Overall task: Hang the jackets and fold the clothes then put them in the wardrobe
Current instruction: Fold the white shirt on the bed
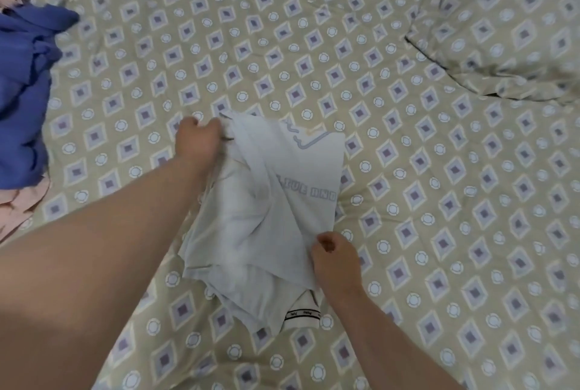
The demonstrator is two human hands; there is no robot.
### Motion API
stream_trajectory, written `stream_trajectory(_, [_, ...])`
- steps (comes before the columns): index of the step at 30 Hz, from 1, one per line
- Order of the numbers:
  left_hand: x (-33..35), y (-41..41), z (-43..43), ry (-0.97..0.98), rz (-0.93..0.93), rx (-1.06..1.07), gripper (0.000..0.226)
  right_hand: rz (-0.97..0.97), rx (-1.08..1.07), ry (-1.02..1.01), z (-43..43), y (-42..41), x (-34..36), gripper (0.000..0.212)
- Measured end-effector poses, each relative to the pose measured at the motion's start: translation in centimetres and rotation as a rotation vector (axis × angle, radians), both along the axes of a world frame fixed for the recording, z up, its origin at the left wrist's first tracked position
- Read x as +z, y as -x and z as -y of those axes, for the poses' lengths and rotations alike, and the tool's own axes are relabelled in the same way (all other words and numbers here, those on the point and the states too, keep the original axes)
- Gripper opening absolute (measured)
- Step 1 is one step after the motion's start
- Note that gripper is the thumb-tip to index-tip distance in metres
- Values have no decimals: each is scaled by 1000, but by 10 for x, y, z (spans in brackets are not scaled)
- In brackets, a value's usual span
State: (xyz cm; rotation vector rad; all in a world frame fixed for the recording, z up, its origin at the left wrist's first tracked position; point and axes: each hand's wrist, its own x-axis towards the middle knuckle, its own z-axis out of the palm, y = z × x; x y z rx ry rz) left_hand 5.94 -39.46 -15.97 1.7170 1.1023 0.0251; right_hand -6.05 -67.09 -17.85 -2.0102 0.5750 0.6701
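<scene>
White printed shirt (pixel 266 207) lies half folded mid-bed (pixel 439 201), left hand (pixel 197 138) pinching its far-left edge and right hand (pixel 335 261) its near-right edge in curled fingers, so I'd pull those 2 edges taut and flat before creasing the next fold.

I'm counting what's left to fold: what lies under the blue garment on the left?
Pink cloth peeks out beneath the blue garment, on the bedspread. Whether more lies under it is covered.
</scene>
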Motion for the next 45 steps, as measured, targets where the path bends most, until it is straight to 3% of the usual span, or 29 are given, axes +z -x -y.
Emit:
stream_trajectory(1, [-1,15,-1,39,-59,-10,46,26,24,75,4,2,-2,8])
stream_trajectory(4, [-4,72,17,-12,-132,-217,50,-32,-39,37,4,5,-8,25])
stream_trajectory(6, [-6,108,33,-263,-156,-360,65,-29,-13,71,2,5,-12,38])
stream_trajectory(8, [-9,130,54,-551,-141,-517,81,116,123,233,1,9,-15,44])
stream_trajectory(9, [-11,135,65,-595,-138,-601,83,228,242,310,0,13,-16,41])
stream_trajectory(11, [-15,137,85,-481,-192,-727,73,341,470,289,-3,22,-18,35])
stream_trajectory(13, [-21,135,92,-274,-229,-657,47,290,628,164,-4,29,-18,33])
stream_trajectory(16, [-25,137,80,-107,-162,-482,7,354,770,190,3,35,-23,27])
stream_trajectory(18, [-22,147,64,-83,-179,-512,29,376,811,215,7,37,-22,28])
stream_trajectory(20, [-19,160,44,-114,-260,-468,27,367,853,216,9,38,-22,31])
stream_trajectory(24, [-18,195,-4,-92,-423,-93,38,310,937,223,17,40,-19,21])
stream_trajectory(27, [-20,203,-10,13,-551,-89,26,368,1001,221,20,47,-13,15])
stream_trajectory(31, [-21,202,7,-111,-515,-202,19,602,1016,297,31,67,-6,36])
stream_trajectory(33, [-22,202,19,-156,-376,-225,19,549,1031,293,38,73,-10,34])
stream_trajectory(35, [-20,199,28,-96,-261,-187,23,405,978,258,43,78,-13,28])
stream_trajectory(36, [-19,198,30,-60,-246,-168,30,374,842,229,42,81,-14,20])
stream_trajectory(38, [-19,198,29,24,-271,-166,39,282,375,164,32,77,-12,16])
stream_trajectory(40, [-20,200,24,166,-293,-160,33,27,33,43,23,67,-10,24])
stream_trajectory(43, [-24,205,20,453,-310,-71,24,-201,41,-60,26,56,-12,11])
stream_trajectory(45, [-24,211,20,509,-362,-85,21,-266,84,-113,39,55,-9,10])
